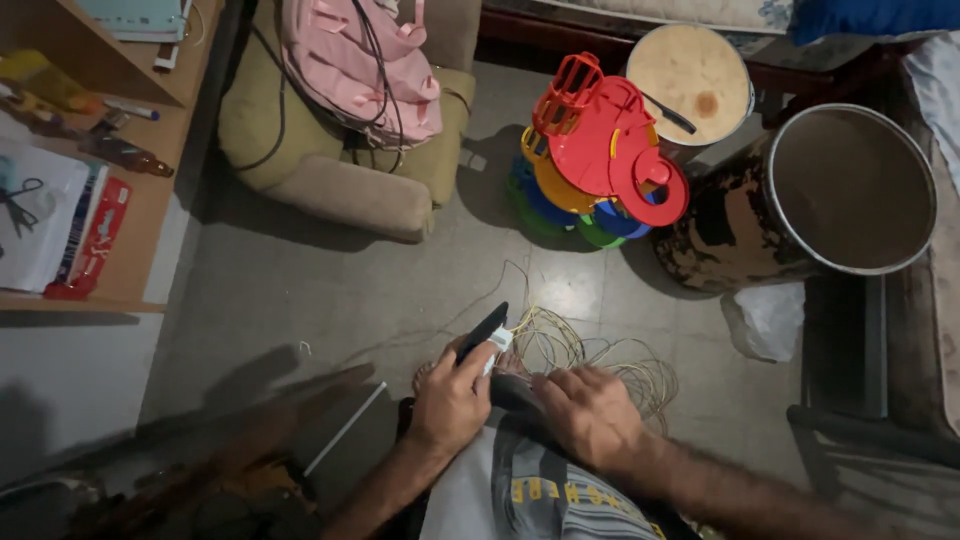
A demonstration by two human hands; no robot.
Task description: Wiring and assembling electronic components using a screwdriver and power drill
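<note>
Black-handled tool (487, 327) sits in the left hand (450, 400), its dark end pointing up and away from the person, over the grey floor (300, 290). The left fingers (470, 362) are wrapped tight around the tool, with a small white piece (499, 341) showing at the top of the grip, just where thin wire meets it. That wire belongs to a loose coil of pale yellowish wire (590, 355) lying on the floor just beyond both hands, its loops spreading to the right. The right hand (590, 412) rests palm down on the person's lap, next to the left hand, fingers (548, 392) bent and pressed onto dark cloth; whether they pinch anything under them cannot be told. A grey printed shirt (545, 490) shows at the bottom edge.

Farther off on the floor stands a stack of plastic pieces in red, yellow, blue and green (595, 150), and to its right a large metal drum (840, 195) lies tilted with its open mouth facing up. A round pale lid (690, 75) sits behind the stack. A beige cushion seat (340, 150) holds a pink backpack (360, 60). At the left a wooden shelf (150, 200) carries papers, scissors and pens
</note>
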